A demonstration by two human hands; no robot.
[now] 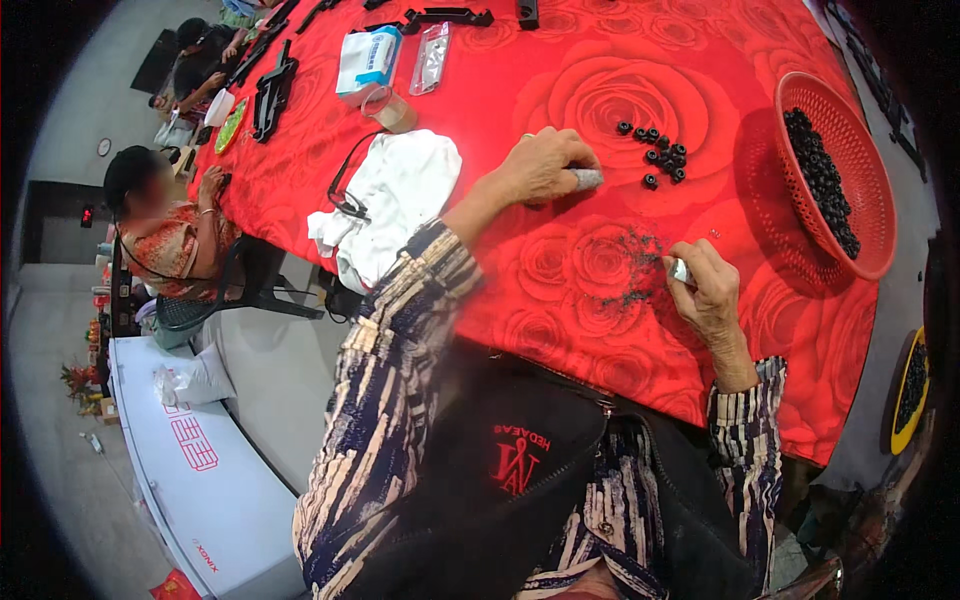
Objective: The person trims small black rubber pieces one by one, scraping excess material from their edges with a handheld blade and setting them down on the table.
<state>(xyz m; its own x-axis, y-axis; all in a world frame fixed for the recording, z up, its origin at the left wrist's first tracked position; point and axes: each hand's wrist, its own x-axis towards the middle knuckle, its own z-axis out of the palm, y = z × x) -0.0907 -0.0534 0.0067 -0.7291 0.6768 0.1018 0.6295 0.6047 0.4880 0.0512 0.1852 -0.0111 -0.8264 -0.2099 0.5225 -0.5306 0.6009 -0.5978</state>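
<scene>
My left hand (545,165) rests palm down over the red tablecloth with its fingers curled. A grey wrap (587,180) covers one fingertip; whatever lies under the fingers is hidden. Just right of it sit several small black round parts (660,155) in a loose cluster. Closer to me, my right hand (710,290) is closed in a pinch. A small pale, shiny piece (681,271) shows at its thumb; I cannot tell whether it is a tool or a wrap. Dark shavings (638,248) are scattered on the cloth left of that hand.
A red mesh basket (882,215) of black parts tilts at the right. A white cloth (400,190) with dark-rimmed glasses (347,200), a cup (390,110) and a tissue pack (368,62) are left of my hands. Another person (170,235) sits at the table's left side.
</scene>
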